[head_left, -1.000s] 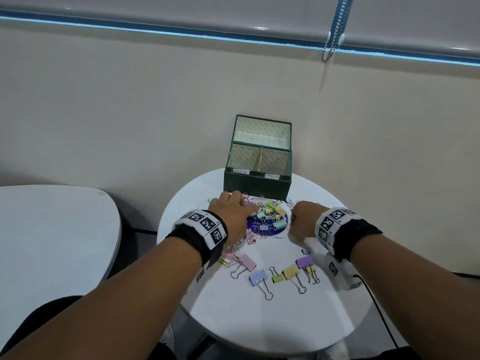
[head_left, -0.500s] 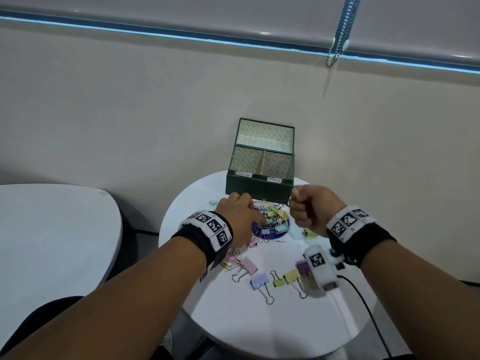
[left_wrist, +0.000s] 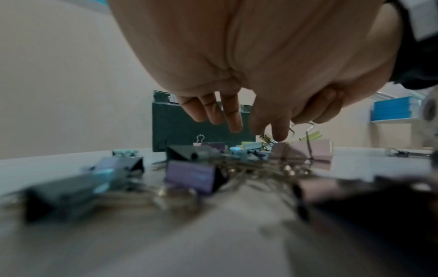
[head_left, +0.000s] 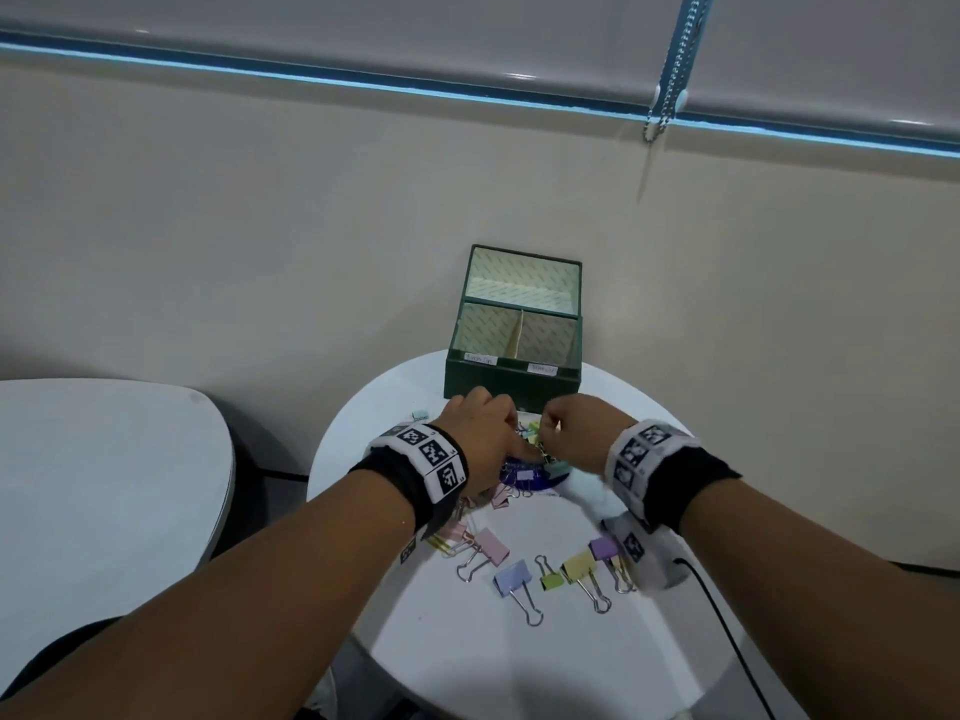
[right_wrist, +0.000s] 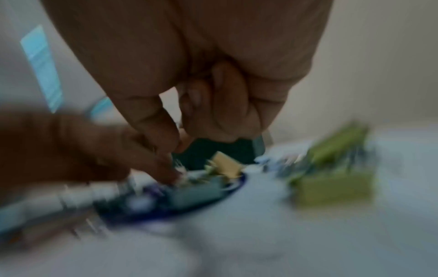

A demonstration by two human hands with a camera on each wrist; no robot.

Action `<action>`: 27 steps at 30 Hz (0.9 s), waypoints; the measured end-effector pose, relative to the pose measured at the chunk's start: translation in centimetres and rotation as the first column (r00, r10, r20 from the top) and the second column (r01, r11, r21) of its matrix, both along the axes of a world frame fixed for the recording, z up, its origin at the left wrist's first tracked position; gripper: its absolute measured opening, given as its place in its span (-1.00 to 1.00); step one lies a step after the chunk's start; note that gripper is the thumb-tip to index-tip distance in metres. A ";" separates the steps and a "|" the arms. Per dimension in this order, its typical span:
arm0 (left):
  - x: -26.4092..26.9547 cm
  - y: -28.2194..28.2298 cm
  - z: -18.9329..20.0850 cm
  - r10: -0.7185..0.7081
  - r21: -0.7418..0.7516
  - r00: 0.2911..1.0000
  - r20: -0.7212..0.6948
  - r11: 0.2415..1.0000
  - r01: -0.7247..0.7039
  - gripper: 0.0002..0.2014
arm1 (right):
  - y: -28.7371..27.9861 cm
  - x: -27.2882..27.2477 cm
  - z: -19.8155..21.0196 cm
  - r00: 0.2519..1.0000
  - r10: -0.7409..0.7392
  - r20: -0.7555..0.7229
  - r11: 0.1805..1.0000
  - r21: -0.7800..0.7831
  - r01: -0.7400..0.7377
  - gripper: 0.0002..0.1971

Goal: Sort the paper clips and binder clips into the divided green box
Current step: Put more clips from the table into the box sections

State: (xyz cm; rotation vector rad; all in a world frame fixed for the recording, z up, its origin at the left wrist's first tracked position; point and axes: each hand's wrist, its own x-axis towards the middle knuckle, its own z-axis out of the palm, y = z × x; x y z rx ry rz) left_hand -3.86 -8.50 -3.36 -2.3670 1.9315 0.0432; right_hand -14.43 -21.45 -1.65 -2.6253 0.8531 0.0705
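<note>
A divided green box [head_left: 511,379] stands open at the back of the round white table [head_left: 519,667], its compartments bare. In front of it a heap of pastel binder clips and wire clips lies on a blue disc [head_left: 519,467]. My left hand [head_left: 519,441] reaches down into the heap. In the left wrist view its thumb and forefinger [left_wrist: 296,125] pinch the upright wire handles of a pale pink binder clip [left_wrist: 308,151]. My right hand [head_left: 545,426] meets it over the heap, fingers curled and thumb pinched to forefinger [right_wrist: 179,144] on a small clip; that view is blurred.
A row of loose binder clips lies nearer me: pink [head_left: 491,545], lilac [head_left: 511,576], green [head_left: 550,579], yellow [head_left: 577,566], purple [head_left: 604,548]. A black cable [head_left: 727,631] runs off the table's right side. A second white table [head_left: 104,485] stands to the left.
My right hand rose as a fist towards the box front, then came back down to the heap beside my left hand. The left hand stayed over the heap.
</note>
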 end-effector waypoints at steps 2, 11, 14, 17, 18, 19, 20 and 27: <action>-0.1 -0.4 0.1 -0.024 0.002 0.999 0.026 1.000 0.024 -0.54 | 0.1 0.2 -0.1 0.999 0.043 -0.023 0.992 -0.116 -0.046 -0.88; 0.2 -0.3 0.2 0.067 -0.106 0.997 0.025 0.992 -0.064 -0.78 | -0.3 0.7 -0.4 0.982 0.083 -0.172 0.975 -0.188 -0.116 -0.90; 0.3 -0.4 -0.5 0.072 -0.085 0.996 0.054 0.994 -0.067 -0.74 | -0.2 0.8 -0.4 0.983 0.067 -0.169 0.968 -0.228 -0.105 -0.87; 0.1 -0.6 -0.8 0.123 -0.072 0.991 0.056 0.990 -0.119 -0.70 | -0.2 1.3 -0.4 0.989 0.078 -0.126 0.966 -0.235 -0.106 -0.87; 0.1 -0.6 -0.5 0.137 -0.104 0.990 0.024 0.986 -0.134 -0.74 | -0.2 1.5 -0.5 0.988 0.080 -0.129 0.963 -0.245 -0.110 -0.87; 0.1 -0.6 -0.1 0.147 -0.156 0.989 -0.033 0.976 -0.151 -0.82 | -0.2 1.7 -0.7 0.986 0.078 -0.145 0.960 -0.255 -0.114 -0.87; 0.3 -0.5 0.4 0.169 -0.204 0.978 -0.121 0.960 -0.191 -0.91 | -0.1 1.8 -1.0 0.984 0.075 -0.164 0.958 -0.262 -0.117 -0.88; 1.2 -0.9 0.8 0.218 -0.080 0.932 -0.289 0.965 -0.250 -0.80 | -0.3 1.5 -1.1 0.986 0.114 -0.125 0.969 -0.204 -0.137 -0.90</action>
